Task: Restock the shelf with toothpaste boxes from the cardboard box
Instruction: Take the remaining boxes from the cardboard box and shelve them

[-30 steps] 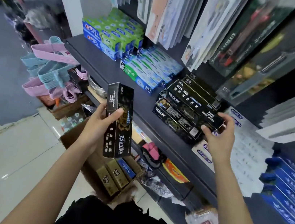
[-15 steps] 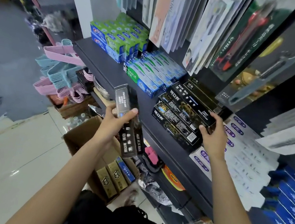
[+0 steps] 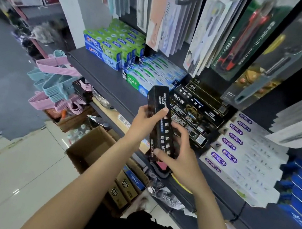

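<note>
While both hands close on it, I see the black toothpaste box (image 3: 159,123) held in the air just in front of the dark shelf (image 3: 110,81), tilted with its top end leaning left. My left hand (image 3: 143,122) grips its upper part, thumb across the front face. My right hand (image 3: 177,157) pinches the lower part, fingers curled round the right edge. Just beside it on the shelf lies the stack of matching black boxes (image 3: 195,109). Down on the tiled floor, the open cardboard box (image 3: 91,144) sits below my left forearm.
</note>
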Demonstrator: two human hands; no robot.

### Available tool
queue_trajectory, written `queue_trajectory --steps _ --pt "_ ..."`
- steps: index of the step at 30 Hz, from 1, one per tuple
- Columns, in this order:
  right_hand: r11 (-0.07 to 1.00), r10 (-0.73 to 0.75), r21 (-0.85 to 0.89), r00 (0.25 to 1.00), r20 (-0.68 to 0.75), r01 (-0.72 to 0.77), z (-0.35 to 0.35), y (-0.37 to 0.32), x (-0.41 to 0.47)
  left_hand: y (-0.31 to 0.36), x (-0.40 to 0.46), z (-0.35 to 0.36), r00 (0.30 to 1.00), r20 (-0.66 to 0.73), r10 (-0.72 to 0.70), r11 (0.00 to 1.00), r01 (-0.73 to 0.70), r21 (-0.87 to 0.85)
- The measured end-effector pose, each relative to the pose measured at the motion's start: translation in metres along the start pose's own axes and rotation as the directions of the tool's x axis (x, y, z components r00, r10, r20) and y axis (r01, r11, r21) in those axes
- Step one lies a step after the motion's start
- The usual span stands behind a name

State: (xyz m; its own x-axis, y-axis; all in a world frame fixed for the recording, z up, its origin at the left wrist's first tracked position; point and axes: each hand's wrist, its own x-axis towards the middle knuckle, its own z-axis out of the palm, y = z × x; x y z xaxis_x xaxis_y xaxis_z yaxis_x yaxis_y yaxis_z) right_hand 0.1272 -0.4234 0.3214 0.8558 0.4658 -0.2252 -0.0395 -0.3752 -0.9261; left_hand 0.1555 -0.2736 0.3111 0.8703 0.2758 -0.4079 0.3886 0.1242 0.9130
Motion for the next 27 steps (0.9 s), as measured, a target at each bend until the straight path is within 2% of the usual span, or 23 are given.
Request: queue_trajectory --steps 4,6,7,8,9,10,13,15,16,17,18,19,21,22,23,25,27 --pt "0.929 0.088 0.363 0.996 -0.025 -0.073 -0.004 0.007 0.001 0.006 -0.002 -0.022 0.982 0.170 0.084 0.985 -0.107 0.135" --pt "0.887 0.104 0.458 0.993 -0.055 -0.068 -0.006 0.004 0.005 0.002 -0.001 -0.025 0.949 0.218 0.226 0.912 -0.285 0.295" --pt "0.875 0.113 0.480 0.990 -0.083 -0.060 -0.008 0.003 0.008 -0.001 0.002 -0.026 0.904 0.249 0.347 0.793 -0.425 0.436" --pt "0.865 0.125 0.499 0.986 -0.112 -0.053 -0.011 0.002 0.010 -0.004 0.004 -0.027 0.840 0.297 0.455 0.612 -0.537 0.580" --pt "0.858 0.135 0.512 0.981 -0.138 -0.046 -0.013 0.001 0.012 -0.007 0.006 -0.028 0.764 0.340 0.549 0.416 -0.602 0.682" --pt "0.856 0.144 0.515 0.977 -0.159 -0.043 -0.015 -0.001 0.014 -0.007 0.008 -0.028 0.697 0.367 0.616 0.269 -0.624 0.734" --pt "0.881 0.159 0.472 0.963 -0.215 -0.040 -0.016 -0.002 0.019 -0.002 0.010 -0.027 0.507 0.428 0.749 0.056 -0.691 0.720" --pt "0.893 0.138 0.450 0.959 -0.248 -0.012 -0.016 -0.004 0.022 -0.001 0.012 -0.027 0.391 0.484 0.783 -0.069 -0.718 0.692" --pt "0.900 0.113 0.436 0.956 -0.273 0.018 -0.016 -0.003 0.022 -0.001 0.013 -0.028 0.369 0.503 0.781 -0.111 -0.711 0.694" --pt "0.914 0.067 0.401 0.951 -0.301 0.063 -0.016 -0.002 0.022 -0.002 0.015 -0.029 0.387 0.503 0.773 -0.116 -0.694 0.711" --pt "0.932 0.004 0.343 0.944 -0.330 0.115 -0.017 -0.001 0.021 -0.002 0.015 -0.032 0.446 0.473 0.760 -0.063 -0.673 0.737" --pt "0.948 -0.060 0.273 0.936 -0.348 0.163 -0.018 0.001 0.020 -0.003 0.015 -0.035 0.538 0.401 0.742 0.059 -0.648 0.760" --pt "0.947 -0.120 0.233 0.917 -0.381 0.221 -0.020 0.005 0.016 -0.002 0.015 -0.045 0.727 0.207 0.654 0.448 -0.593 0.669" --pt "0.933 -0.119 0.268 0.911 -0.395 0.239 -0.022 0.007 0.015 0.000 0.014 -0.050 0.797 0.142 0.587 0.633 -0.561 0.534" --pt "0.920 -0.111 0.303 0.908 -0.405 0.248 -0.025 0.009 0.013 0.003 0.013 -0.056 0.855 0.106 0.507 0.773 -0.505 0.383" --pt "0.897 -0.087 0.367 0.912 -0.400 0.246 -0.032 0.012 0.012 0.008 0.013 -0.063 0.938 0.117 0.327 0.926 -0.343 0.156" --pt "0.848 -0.001 0.495 0.933 -0.360 0.192 -0.037 0.014 0.011 0.013 0.014 -0.064 0.958 0.192 0.212 0.977 -0.213 -0.012"
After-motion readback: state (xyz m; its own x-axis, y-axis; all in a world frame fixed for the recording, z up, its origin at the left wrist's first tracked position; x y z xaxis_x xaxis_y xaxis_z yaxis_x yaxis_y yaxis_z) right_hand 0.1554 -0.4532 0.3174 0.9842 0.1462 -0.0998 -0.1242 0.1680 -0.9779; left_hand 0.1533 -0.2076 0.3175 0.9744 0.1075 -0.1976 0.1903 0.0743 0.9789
